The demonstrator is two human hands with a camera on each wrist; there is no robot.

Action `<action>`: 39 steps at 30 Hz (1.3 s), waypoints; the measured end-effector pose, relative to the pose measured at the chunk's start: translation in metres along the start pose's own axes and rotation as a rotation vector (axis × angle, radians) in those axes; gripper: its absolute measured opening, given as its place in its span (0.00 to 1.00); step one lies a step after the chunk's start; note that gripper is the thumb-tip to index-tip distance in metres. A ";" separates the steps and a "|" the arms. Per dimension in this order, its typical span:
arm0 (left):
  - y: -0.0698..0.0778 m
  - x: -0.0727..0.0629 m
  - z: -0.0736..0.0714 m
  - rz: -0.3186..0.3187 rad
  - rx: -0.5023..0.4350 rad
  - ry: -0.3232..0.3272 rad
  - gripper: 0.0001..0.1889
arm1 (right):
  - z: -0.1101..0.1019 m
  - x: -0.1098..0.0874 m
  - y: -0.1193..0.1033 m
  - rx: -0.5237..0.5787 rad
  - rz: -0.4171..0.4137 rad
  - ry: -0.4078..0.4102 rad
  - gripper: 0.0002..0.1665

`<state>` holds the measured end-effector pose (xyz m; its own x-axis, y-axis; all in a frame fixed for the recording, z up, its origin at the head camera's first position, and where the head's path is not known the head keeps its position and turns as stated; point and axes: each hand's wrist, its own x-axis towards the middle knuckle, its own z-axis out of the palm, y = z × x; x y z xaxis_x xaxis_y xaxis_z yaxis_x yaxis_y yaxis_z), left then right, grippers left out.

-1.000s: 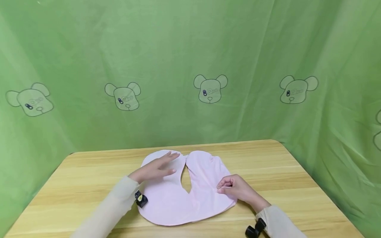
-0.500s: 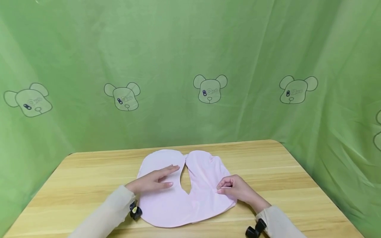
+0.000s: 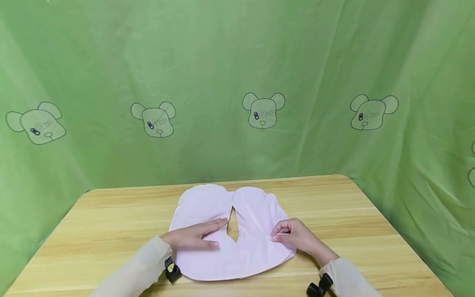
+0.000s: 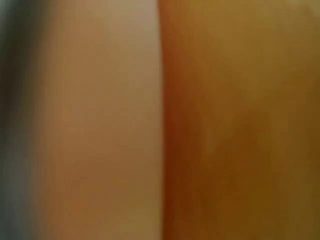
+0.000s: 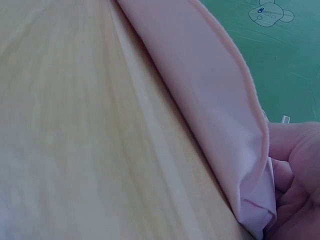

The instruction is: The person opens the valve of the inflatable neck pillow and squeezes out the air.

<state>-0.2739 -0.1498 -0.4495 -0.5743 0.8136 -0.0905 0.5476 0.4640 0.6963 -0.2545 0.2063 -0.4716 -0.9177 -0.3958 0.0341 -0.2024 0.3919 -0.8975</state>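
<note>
A flat, pale pink neck pillow (image 3: pixel 205 202), U-shaped with a narrow slit down its middle, lies on the wooden table. Across its left lobe rests my left hand (image 3: pixel 194 236), fingers straight and thumb spread, with the fingertips at the slit. My right hand (image 3: pixel 295 236) pinches the fabric near the right edge between thumb and fingers. In the right wrist view the seamed pillow edge (image 5: pixel 250 95) stands raised off the table, and its folded corner meets the curled right fingers (image 5: pixel 285 175). The left wrist view is only a close blur of skin and brown.
The wooden table (image 3: pixel 356 222) has a rounded back edge close to a green curtain (image 3: pixel 208 53) printed with bear heads. Black wrist cameras (image 3: pixel 172 270) hang under both pale sleeves (image 3: pixel 135 268).
My left hand has slid down the left lobe toward the near side, and that lobe's outer edge has spread slightly outward. The right hand has kept its pinch in place.
</note>
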 end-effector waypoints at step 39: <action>0.007 0.007 0.028 -0.011 0.338 -0.083 0.45 | 0.000 0.000 0.001 0.031 -0.022 -0.009 0.07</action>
<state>-0.2569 -0.1311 -0.4655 -0.5373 0.8272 -0.1641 0.7202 0.5514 0.4211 -0.2544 0.2070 -0.4725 -0.9101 -0.4113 0.0498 -0.2114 0.3576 -0.9096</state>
